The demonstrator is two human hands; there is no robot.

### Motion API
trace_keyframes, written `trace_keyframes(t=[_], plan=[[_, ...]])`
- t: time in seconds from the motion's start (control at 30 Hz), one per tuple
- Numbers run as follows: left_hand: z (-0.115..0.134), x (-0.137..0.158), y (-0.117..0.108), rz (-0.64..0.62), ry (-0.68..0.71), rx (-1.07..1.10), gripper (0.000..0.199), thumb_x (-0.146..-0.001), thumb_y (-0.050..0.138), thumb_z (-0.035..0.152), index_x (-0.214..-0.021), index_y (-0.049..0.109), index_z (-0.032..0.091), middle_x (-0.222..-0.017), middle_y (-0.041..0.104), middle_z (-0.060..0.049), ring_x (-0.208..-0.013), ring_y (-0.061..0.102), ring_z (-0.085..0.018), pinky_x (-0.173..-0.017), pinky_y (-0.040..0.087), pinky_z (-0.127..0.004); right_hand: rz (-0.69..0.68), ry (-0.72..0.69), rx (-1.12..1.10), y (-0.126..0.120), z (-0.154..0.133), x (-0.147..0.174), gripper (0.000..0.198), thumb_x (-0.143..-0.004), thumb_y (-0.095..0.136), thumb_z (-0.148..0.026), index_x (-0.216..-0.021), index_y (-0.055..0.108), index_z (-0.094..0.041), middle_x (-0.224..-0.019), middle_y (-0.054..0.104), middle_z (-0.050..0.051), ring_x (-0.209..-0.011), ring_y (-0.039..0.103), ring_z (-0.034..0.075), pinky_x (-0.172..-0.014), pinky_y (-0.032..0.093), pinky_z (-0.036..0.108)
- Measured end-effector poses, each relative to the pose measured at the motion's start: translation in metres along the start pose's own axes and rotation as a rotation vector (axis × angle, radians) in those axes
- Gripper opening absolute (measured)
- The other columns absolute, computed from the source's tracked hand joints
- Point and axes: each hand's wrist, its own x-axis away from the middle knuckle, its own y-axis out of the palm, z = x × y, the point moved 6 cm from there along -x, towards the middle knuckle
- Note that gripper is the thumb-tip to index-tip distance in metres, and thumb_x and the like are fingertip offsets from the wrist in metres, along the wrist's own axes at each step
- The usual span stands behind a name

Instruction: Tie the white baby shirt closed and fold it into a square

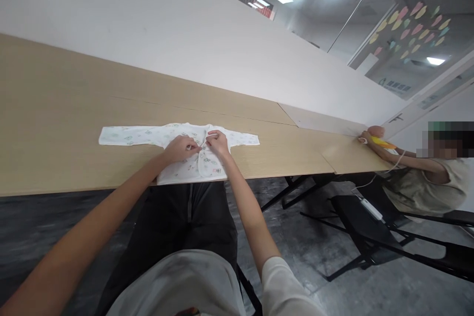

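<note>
A white baby shirt with a small coloured print lies spread on the table, both long sleeves stretched out to the sides. Its lower hem reaches the table's front edge. My left hand is closed at the middle of the shirt, fingertips pinching the cloth near the front opening. Just to its right, my right hand also pinches the fabric along that opening, close to the left fingertips. Whether a tie or a snap is between the fingers is too small to make out.
The long wooden table runs along a white wall. At the far right, another person sits with hands on a yellow item. A black folding chair bearing a white power strip stands between us.
</note>
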Motion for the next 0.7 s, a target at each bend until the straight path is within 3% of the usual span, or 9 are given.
trace_keyframes(t=[0.1, 0.3, 0.7], plan=[[0.008, 0.006, 0.003, -0.014, 0.022, 0.051, 0.036, -0.082, 0.051, 0.045, -0.071, 0.074, 0.020, -0.073, 0.070, -0.004, -0.072, 0.058, -0.018, -0.080, 0.043, -0.032, -0.069, -0.020, 0.111, -0.001, -0.008, 0.019, 0.024, -0.071, 0.058, -0.009, -0.093, 0.062, -0.019, -0.058, 0.059, -0.007, -0.056, 0.058, 0.011, -0.063, 0.049, 0.022], [-0.003, 0.009, 0.013, -0.071, -0.114, 0.224, 0.034, -0.074, 0.052, 0.045, -0.077, 0.076, 0.021, -0.077, 0.072, -0.005, -0.072, 0.060, -0.019, -0.068, 0.045, -0.029, -0.223, -0.125, 0.355, 0.001, -0.020, 0.058, 0.022, -0.071, 0.064, -0.007, -0.088, 0.065, -0.020, -0.072, 0.067, -0.003, -0.075, 0.065, 0.014, -0.076, 0.051, 0.025], [-0.004, 0.011, 0.010, -0.087, -0.133, 0.284, 0.031, -0.069, 0.053, 0.041, -0.074, 0.074, 0.018, -0.073, 0.070, -0.005, -0.070, 0.060, -0.019, -0.069, 0.048, -0.030, -0.152, -0.008, 0.328, 0.000, -0.015, 0.056, 0.019, -0.064, 0.069, -0.010, -0.076, 0.059, -0.019, -0.067, 0.062, -0.006, -0.069, 0.062, 0.013, -0.071, 0.049, 0.024]])
